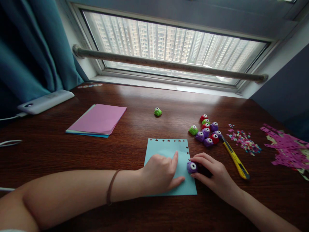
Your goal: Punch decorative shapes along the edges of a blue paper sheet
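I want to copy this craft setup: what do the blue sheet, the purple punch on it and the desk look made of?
Blue sheet: thin matte paper, lying flat, punched along its edges. Purple punch: seemingly glossy moulded plastic. Desk: dark wood or wood-look veneer, grained, with a slight sheen.

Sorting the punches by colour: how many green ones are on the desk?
3: one green punch alone mid-desk, one left of the cluster, one inside it. Others may be hidden there.
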A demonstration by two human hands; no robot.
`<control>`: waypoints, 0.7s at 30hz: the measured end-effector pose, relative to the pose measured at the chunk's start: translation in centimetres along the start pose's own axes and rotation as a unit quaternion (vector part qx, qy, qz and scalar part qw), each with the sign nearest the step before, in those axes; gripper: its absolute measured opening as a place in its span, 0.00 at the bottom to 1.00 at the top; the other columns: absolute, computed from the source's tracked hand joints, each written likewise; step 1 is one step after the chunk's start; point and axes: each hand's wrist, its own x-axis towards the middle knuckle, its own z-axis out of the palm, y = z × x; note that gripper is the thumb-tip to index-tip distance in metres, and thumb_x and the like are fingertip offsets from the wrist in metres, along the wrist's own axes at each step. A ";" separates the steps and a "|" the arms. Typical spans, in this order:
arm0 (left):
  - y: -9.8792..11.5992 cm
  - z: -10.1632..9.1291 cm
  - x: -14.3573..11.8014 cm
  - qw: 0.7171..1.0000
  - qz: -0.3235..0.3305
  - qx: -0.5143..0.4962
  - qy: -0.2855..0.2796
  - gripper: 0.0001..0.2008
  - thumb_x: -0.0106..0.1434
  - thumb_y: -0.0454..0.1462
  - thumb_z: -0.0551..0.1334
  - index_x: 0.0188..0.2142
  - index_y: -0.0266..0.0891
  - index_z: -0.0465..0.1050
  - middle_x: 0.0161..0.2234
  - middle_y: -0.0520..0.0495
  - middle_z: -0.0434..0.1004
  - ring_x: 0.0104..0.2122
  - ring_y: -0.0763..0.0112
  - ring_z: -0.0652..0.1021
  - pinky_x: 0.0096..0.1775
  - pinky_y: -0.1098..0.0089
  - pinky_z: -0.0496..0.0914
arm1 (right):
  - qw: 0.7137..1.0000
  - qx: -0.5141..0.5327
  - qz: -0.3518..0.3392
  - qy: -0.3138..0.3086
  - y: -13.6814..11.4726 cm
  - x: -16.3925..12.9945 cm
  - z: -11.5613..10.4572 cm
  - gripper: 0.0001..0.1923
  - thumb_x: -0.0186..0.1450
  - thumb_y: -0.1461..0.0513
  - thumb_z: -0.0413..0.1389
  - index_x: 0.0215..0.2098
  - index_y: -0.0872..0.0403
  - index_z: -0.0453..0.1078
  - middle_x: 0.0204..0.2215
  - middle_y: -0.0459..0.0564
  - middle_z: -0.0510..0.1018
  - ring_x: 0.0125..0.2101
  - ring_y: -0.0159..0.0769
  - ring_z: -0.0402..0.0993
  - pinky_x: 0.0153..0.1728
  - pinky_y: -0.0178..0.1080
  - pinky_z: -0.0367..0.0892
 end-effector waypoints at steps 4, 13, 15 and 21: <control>0.0 0.1 0.0 1.000 0.003 0.002 0.003 0.34 0.64 0.51 0.49 0.55 0.19 0.58 0.29 0.38 0.76 0.26 0.56 0.77 0.25 0.59 0.71 | 1.000 -0.001 -0.002 -0.004 0.1 0.0 0.0 0.15 0.60 0.67 0.57 0.45 0.52 0.65 0.40 0.50 0.70 0.41 0.36 0.68 0.41 0.36 0.65; 0.0 0.2 0.0 1.000 0.005 0.003 0.013 0.34 0.64 0.51 0.49 0.55 0.20 0.58 0.29 0.38 0.76 0.26 0.57 0.77 0.25 0.60 0.70 | 1.000 0.003 0.004 -0.003 0.0 0.0 0.1 0.14 0.60 0.67 0.57 0.45 0.52 0.65 0.40 0.50 0.69 0.41 0.36 0.68 0.41 0.36 0.65; -0.1 0.2 -0.1 1.000 0.004 0.003 0.014 0.34 0.64 0.51 0.49 0.55 0.20 0.58 0.29 0.38 0.76 0.25 0.57 0.77 0.25 0.60 0.70 | 1.000 0.004 0.007 0.002 -0.1 0.0 0.1 0.14 0.60 0.67 0.57 0.45 0.52 0.65 0.40 0.50 0.70 0.41 0.36 0.68 0.42 0.36 0.65; 0.0 0.0 0.0 1.000 0.003 0.003 0.007 0.34 0.64 0.51 0.49 0.55 0.20 0.58 0.29 0.38 0.76 0.26 0.57 0.77 0.26 0.60 0.70 | 1.000 0.000 -0.001 -0.005 0.1 0.0 0.0 0.15 0.60 0.67 0.57 0.45 0.52 0.65 0.40 0.50 0.70 0.41 0.36 0.68 0.41 0.36 0.65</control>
